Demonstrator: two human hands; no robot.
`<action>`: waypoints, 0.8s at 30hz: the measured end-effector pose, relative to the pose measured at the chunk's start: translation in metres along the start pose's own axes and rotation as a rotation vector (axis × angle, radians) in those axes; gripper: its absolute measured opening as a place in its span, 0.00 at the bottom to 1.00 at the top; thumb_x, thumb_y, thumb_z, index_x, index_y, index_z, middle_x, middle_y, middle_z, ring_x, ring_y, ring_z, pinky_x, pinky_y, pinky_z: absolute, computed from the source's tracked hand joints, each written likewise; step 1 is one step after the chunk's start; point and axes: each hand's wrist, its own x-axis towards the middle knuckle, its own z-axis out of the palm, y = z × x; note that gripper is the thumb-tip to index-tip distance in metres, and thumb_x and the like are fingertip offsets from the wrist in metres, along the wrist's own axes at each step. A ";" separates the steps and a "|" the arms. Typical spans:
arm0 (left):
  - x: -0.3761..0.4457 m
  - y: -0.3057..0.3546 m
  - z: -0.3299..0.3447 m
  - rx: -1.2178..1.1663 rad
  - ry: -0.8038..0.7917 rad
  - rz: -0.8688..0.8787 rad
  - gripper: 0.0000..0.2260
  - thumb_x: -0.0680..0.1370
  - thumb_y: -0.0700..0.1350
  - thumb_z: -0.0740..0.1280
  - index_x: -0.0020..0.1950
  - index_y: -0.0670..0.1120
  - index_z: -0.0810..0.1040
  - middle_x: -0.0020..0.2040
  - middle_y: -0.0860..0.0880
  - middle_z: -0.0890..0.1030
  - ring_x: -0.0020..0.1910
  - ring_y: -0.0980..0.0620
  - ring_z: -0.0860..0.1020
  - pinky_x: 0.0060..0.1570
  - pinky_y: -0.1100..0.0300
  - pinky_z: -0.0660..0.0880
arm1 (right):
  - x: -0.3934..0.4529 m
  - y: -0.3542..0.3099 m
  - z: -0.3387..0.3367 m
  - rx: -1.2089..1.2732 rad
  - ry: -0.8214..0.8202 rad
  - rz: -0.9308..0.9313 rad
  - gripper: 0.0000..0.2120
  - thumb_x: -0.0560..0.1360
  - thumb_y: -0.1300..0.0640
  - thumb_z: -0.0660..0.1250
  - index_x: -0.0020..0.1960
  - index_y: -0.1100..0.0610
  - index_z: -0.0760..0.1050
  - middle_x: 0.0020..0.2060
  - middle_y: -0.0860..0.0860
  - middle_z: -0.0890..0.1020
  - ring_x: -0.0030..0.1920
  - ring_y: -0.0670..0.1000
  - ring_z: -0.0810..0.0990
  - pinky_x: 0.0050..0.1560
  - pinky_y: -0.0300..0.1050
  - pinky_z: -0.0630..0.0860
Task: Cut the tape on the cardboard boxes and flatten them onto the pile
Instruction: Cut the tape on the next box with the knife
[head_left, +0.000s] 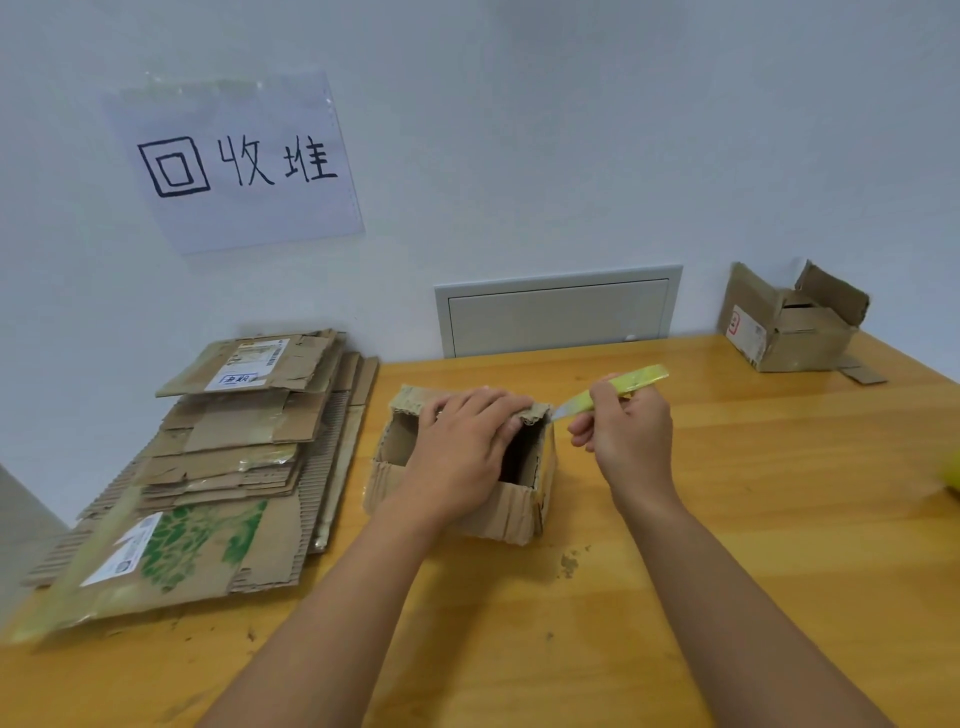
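A small open cardboard box (511, 512) stands on the wooden table in front of me. My left hand (465, 441) lies across its open top, fingers curled over the far flap. My right hand (626, 431) grips a yellow-green utility knife (621, 387), whose blade tip touches the box's upper right corner. To the left lies the pile of flattened cardboard (218, 467). Another cardboard box (795, 325) with raised flaps stands at the far right by the wall.
A paper sign with handwritten characters (236, 161) hangs on the wall above the pile. A grey wall panel (558, 312) sits behind the table (727, 519). A yellow object (953, 475) shows at the right edge. Cardboard crumbs (569, 564) lie near the box.
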 end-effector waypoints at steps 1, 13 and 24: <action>0.000 0.000 0.000 0.004 0.004 0.003 0.16 0.84 0.55 0.50 0.69 0.63 0.70 0.67 0.62 0.72 0.70 0.60 0.63 0.64 0.61 0.49 | 0.000 0.001 0.001 0.003 -0.022 0.007 0.09 0.78 0.56 0.61 0.46 0.60 0.77 0.27 0.53 0.82 0.25 0.49 0.79 0.28 0.41 0.73; -0.004 -0.001 0.000 -0.003 0.171 -0.030 0.13 0.82 0.56 0.53 0.58 0.57 0.75 0.65 0.53 0.72 0.72 0.51 0.58 0.71 0.51 0.48 | -0.003 0.003 0.001 0.327 -0.020 -0.086 0.06 0.83 0.57 0.62 0.56 0.50 0.76 0.39 0.54 0.86 0.40 0.53 0.86 0.38 0.42 0.82; -0.015 0.003 0.001 -0.134 0.534 -0.268 0.29 0.71 0.69 0.65 0.60 0.48 0.66 0.62 0.49 0.64 0.62 0.49 0.63 0.62 0.56 0.62 | -0.024 0.021 0.016 -0.113 -0.253 -0.404 0.08 0.77 0.56 0.72 0.56 0.51 0.79 0.50 0.44 0.81 0.52 0.40 0.78 0.52 0.37 0.75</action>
